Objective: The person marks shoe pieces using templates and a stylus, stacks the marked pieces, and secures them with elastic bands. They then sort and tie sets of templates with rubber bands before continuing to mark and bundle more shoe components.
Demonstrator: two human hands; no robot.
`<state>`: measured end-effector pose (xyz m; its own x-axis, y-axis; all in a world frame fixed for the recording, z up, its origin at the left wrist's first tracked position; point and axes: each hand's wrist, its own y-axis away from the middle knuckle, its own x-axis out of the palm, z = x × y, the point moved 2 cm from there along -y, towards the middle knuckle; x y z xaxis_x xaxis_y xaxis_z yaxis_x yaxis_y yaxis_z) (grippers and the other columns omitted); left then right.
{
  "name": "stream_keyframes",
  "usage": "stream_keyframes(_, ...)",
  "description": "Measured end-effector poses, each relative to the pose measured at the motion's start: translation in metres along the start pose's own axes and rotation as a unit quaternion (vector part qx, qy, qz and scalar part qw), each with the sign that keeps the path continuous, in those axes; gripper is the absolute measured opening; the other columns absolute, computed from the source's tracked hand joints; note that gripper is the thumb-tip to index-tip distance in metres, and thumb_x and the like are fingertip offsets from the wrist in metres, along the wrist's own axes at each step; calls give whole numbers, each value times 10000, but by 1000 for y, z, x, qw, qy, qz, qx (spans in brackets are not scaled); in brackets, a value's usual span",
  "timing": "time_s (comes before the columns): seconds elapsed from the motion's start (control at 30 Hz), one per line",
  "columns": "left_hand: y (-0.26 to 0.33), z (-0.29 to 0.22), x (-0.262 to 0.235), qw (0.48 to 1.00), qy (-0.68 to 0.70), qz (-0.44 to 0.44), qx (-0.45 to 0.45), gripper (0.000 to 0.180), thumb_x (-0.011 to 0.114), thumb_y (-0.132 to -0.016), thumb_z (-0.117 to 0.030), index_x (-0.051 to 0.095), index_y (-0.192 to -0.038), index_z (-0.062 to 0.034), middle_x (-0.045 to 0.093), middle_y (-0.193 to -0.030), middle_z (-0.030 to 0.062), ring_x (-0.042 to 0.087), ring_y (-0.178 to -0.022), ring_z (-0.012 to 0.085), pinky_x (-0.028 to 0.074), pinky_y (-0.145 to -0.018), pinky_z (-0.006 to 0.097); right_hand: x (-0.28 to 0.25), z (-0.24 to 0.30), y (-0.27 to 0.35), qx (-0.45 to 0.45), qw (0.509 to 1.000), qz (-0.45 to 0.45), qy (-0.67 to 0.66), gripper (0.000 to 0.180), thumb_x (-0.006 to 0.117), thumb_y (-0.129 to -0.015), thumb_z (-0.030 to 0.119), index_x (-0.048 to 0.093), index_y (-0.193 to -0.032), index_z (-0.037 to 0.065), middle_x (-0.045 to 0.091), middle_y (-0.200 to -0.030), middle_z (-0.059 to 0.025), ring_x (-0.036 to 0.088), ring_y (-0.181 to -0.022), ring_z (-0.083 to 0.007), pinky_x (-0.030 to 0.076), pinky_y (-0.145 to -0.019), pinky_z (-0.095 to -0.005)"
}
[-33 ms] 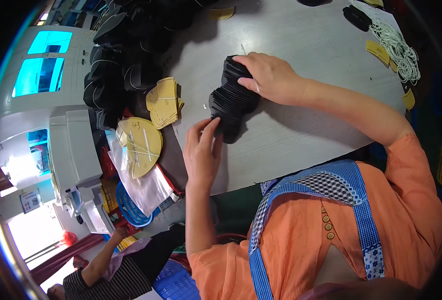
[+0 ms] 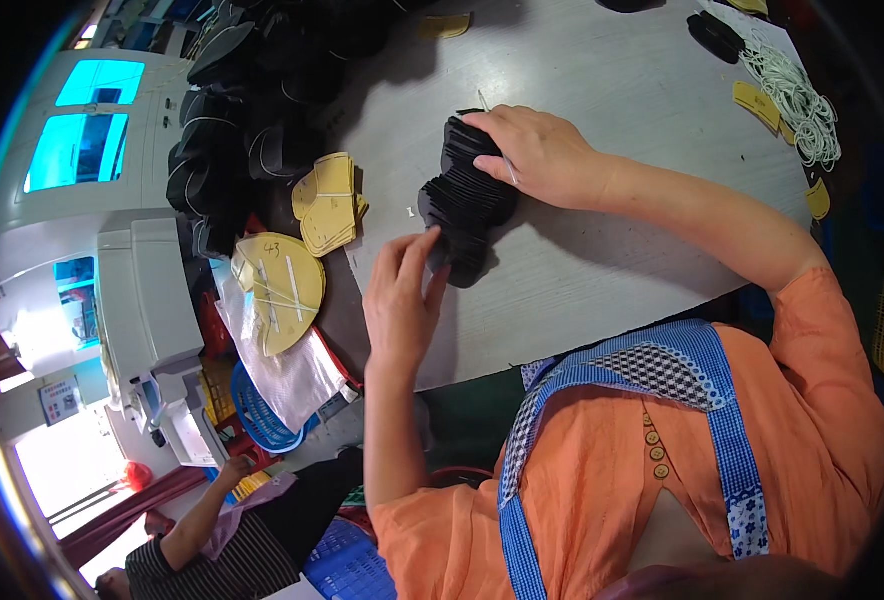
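A stack of thin black cut pieces (image 2: 462,205) lies on its side on the pale table, the edges fanned in many layers. My right hand (image 2: 542,155) grips its far end, thumb on the near side and fingers over the top. A thin white string (image 2: 510,172) shows by that thumb, and a short white end (image 2: 483,100) sticks out beyond the stack. My left hand (image 2: 402,290) is at the stack's near left end, index finger and thumb closed against its edge. The fingertips there are partly hidden by the dark pieces.
Tied black bundles (image 2: 262,90) are heaped at the far left. Yellow card templates (image 2: 327,205) and a larger yellow rounded bundle (image 2: 292,290) lie along the table's left edge. White cord (image 2: 787,95) is coiled at far right. Another person (image 2: 222,540) works at lower left.
My left hand has shifted slightly left and up along the stack's edge. The near black pieces have tilted a little; my right hand keeps its grip.
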<state>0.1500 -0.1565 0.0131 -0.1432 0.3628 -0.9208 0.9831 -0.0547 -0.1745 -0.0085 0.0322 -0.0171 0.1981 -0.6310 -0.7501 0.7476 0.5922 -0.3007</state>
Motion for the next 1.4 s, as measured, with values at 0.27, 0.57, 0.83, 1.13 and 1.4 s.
stream_keyframes(0.27, -59, -10, -34, 978, -90, 122, 144, 867, 857, -612, -96, 509, -1399, -203, 435, -1443, 120, 485, -1220, 364, 444, -1003, 447, 0, 17, -14, -30, 993, 92, -62, 357, 528, -973, 228, 575, -1281, 52, 660, -1071, -219, 616, -1024, -394, 486, -896, -464)
stream_keyframes(0.57, -44, -3, -22, 989, 19, 137, 56, 615, 855, -631, -39, 554, -1167, -37, 607, -1167, 169, 612, -1063, 354, 504, -902, 418, 3, 25, -3, -23, 998, 52, 37, 579, 781, -768, 334, 548, -1168, -14, 630, -1065, -182, 623, -1014, -349, 513, -864, -431)
stream_keyframes(0.83, -113, -29, 48, 996, -38, -78, -36, 555, 728, -824, -389, 522, -1121, 32, 592, -1059, 246, 595, -999, 434, 480, -847, 451, -58, -35, 34, 93, 985, -87, 113, 560, 745, -746, 220, 506, -1199, -6, 564, -1073, -169, 618, -974, -330, 525, -839, -425)
stream_keyframes(1.13, -153, -112, 76, 998, 13, -35, -58, 685, 653, -850, -565, 510, -1180, 18, 545, -1165, 211, 572, -1094, 389, 486, -892, 464, -66, -35, 63, 171, 974, -119, 87, 700, 806, -750, 261, 409, -1238, -47, 504, -1152, -251, 649, -975, -412, 560, -818, -459)
stream_keyframes(1.4, -157, -115, 61, 998, -47, 33, 24, 790, 784, -724, -478, 493, -1271, 12, 558, -1206, 208, 583, -1107, 383, 479, -911, 442, -69, -48, 86, 93, 985, -93, -113, 808, 782, -754, 106, 324, -1396, -69, 517, -1221, -240, 581, -1104, -400, 479, -974, -437)
